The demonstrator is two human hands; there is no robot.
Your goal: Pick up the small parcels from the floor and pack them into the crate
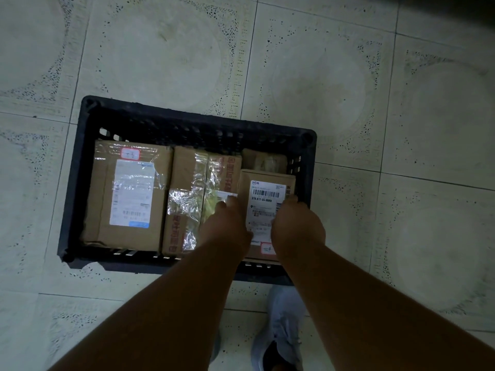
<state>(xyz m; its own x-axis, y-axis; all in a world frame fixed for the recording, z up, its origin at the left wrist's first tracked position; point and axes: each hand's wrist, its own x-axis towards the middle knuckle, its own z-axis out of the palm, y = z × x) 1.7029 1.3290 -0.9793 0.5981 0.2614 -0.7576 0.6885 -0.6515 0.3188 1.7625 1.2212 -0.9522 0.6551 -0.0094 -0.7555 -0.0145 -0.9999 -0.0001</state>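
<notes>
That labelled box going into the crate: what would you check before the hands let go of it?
1. Both hands on it: left hand and right hand hold the labelled box: ok.
2. Box inside the crate walls: ok.
3. Box fully seated: cannot tell; a parcel underneath shows behind it.
4. Neighbouring taped parcel clear of the fingers: cannot tell.
5. Floor free of leftover parcels: ok in view.

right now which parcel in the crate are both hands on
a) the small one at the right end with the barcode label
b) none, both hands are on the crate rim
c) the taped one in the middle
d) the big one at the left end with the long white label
a: the left hand and right hand grip the two sides of the barcode-labelled parcel at the right end of the black crate.
</notes>
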